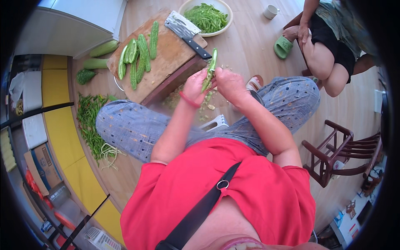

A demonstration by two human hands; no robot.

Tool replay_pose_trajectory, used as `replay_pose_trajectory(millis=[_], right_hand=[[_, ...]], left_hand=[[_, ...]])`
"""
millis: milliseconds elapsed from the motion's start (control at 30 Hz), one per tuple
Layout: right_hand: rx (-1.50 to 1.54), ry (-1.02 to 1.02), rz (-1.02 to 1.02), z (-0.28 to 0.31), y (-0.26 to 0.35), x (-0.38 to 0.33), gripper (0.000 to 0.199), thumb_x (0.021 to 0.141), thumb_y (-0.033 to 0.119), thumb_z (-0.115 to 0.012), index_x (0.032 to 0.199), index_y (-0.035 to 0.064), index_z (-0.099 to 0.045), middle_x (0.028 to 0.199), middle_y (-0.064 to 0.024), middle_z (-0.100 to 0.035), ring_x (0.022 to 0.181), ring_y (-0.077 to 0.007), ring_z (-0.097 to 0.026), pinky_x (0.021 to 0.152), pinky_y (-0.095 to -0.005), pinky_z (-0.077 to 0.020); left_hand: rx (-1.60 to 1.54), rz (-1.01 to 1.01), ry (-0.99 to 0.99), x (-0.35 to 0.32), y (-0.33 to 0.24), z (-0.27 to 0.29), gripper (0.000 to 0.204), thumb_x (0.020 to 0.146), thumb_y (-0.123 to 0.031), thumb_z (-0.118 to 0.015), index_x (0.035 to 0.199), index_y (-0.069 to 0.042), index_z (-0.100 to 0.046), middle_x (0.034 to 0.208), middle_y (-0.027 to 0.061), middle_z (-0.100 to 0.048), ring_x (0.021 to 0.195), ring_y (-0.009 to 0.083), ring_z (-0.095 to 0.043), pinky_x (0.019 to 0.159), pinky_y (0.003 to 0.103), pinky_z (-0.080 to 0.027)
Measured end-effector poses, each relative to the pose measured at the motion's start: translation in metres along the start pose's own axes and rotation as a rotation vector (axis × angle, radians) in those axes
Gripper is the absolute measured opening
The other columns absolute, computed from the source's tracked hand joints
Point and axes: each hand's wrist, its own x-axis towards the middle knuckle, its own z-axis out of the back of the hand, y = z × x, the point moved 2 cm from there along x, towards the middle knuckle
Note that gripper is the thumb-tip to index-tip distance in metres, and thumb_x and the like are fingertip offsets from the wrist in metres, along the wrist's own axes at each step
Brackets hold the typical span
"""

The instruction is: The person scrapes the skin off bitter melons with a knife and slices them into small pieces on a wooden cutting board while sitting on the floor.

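1. Head view. Left hand [195, 85] and right hand [230, 84] are raised together over the lap, both closed around one gourd half [211, 68].
2. The gourd half stands nearly upright between the hands; its upper end sticks out above the fingers, just beside the cleaver [188, 32] handle.
3. Left wrist wears a red band [189, 101].
4. Pale seeds [208, 106] lie scattered on the floor [250, 50] below the hands.
5. Cutting board [166, 62] sits ahead and to the left, tilted; cut gourd strips [139, 56] lie on it; the cleaver rests on its far corner.
6. Bowl [227, 21] of green pieces is beyond the board.
7. Whole gourds [102, 49] lie left of the board; green beans [89, 121] are piled by the left knee.
8. Another person [329, 54] sits at upper right, well apart.
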Motion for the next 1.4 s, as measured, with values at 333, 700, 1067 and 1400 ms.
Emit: replay_pose_trajectory(millis=[333, 700, 1067, 1400], right_hand=[[0.046, 0.137, 0.117, -0.010, 0.011, -0.017, 0.006, 0.075, 0.008, -0.046, 0.076, 0.0023, -0.048, 0.065, -0.0144, -0.058, 0.062, -0.0291, -0.061, 0.052, -0.0379, -0.0486], [0.044, 0.018, -0.026, 0.001, -0.005, 0.008, 0.015, 0.074, 0.017, -0.054, 0.076, 0.0028, -0.048, 0.067, -0.0156, -0.059, 0.063, -0.0299, -0.061, 0.054, -0.0378, -0.0487], [0.053, 0.134, 0.008, -0.021, 0.004, -0.008, 0.011, 0.076, 0.010, -0.046, 0.077, -0.0003, -0.048, 0.065, -0.0170, -0.059, 0.061, -0.0312, -0.061, 0.051, -0.0393, -0.0484], [0.152, 0.071, 0.016, -0.013, 0.005, 0.000, 0.009, 0.074, 0.007, -0.044, 0.079, -0.0002, -0.047, 0.068, -0.0184, -0.059, 0.064, -0.0330, -0.060, 0.055, -0.0420, -0.0470]], left_hand=[[0.040, 0.077, 0.050, 0.000, 0.008, 0.018, 0.028, 0.090, -0.020, -0.038, 0.105, 0.000, -0.051, 0.095, 0.0083, -0.058, 0.087, 0.0168, -0.055, 0.078, 0.030, -0.044], [0.088, -0.017, -0.004, -0.005, -0.002, 0.000, 0.027, 0.090, -0.018, -0.038, 0.103, 0.001, -0.052, 0.095, 0.0103, -0.058, 0.084, 0.0184, -0.057, 0.075, 0.031, -0.046], [0.126, -0.070, -0.048, 0.001, 0.010, 0.016, 0.028, 0.090, -0.018, -0.040, 0.106, 0.003, -0.050, 0.098, 0.0099, -0.057, 0.089, 0.0172, -0.055, 0.081, 0.030, -0.043], [0.014, -0.045, -0.009, 0.010, 0.006, 0.026, 0.029, 0.089, -0.018, -0.040, 0.106, 0.003, -0.050, 0.098, 0.0121, -0.057, 0.090, 0.0202, -0.055, 0.081, 0.032, -0.043]])
